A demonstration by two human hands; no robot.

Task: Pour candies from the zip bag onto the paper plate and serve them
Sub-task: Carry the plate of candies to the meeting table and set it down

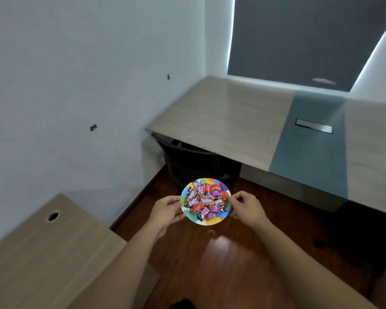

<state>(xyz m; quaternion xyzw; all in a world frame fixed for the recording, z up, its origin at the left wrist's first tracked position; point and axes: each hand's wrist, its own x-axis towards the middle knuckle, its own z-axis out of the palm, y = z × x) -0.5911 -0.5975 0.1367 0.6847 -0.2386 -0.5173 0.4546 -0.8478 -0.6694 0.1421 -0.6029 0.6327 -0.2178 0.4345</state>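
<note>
A small round paper plate with a rainbow-coloured rim is held in the air above the wooden floor, roughly level. On it lies a heap of wrapped candies in red, orange, purple, pink and black wrappers. My left hand grips the plate's left edge, thumb on top. My right hand pinches the right edge. Both arms reach forward from the bottom of the view. No zip bag is in view.
A long wooden desk with a grey-blue strip and a metal cable slot stands ahead at right. A black chair is tucked under it. Another desk with a cable hole lies at lower left. White walls, dark blind behind.
</note>
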